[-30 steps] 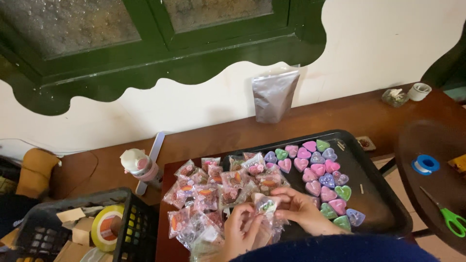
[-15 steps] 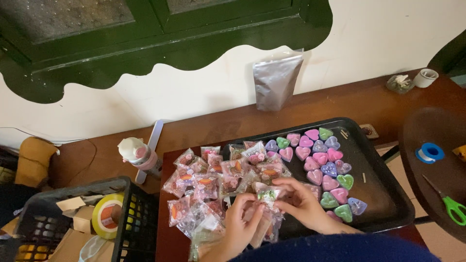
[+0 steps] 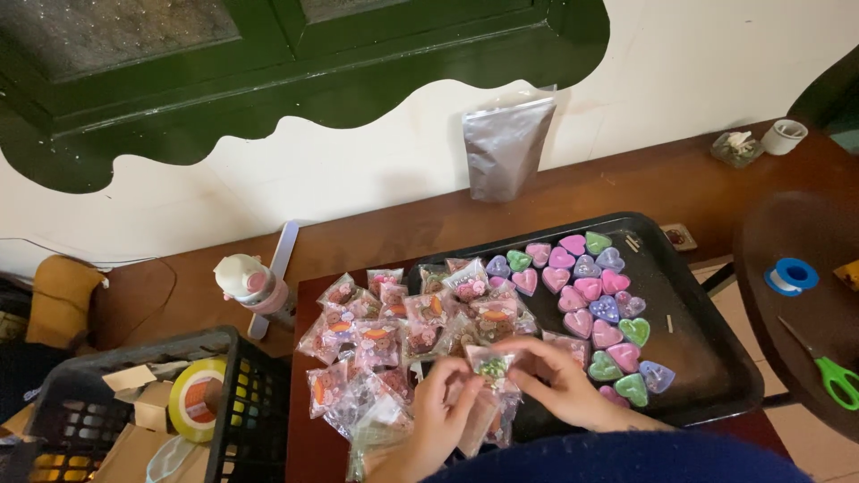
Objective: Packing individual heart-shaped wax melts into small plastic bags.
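Note:
My left hand and my right hand meet at the near edge of a black tray. Together they hold a small clear packet with a green piece inside. A heap of clear wrapped packets with pink and orange contents lies to the left of the hands. Several loose heart-shaped pieces in pink, purple and green sit in rows on the tray, to the right of my right hand.
A silver pouch leans on the white wall. A pink-capped bottle stands at left, beside a black crate holding a tape roll. On a dark round table at right lie a blue tape roll and green scissors.
The view has shifted a little, so everything sits lower in the picture. My hands have stayed together at the tray's near edge, working the same small packet.

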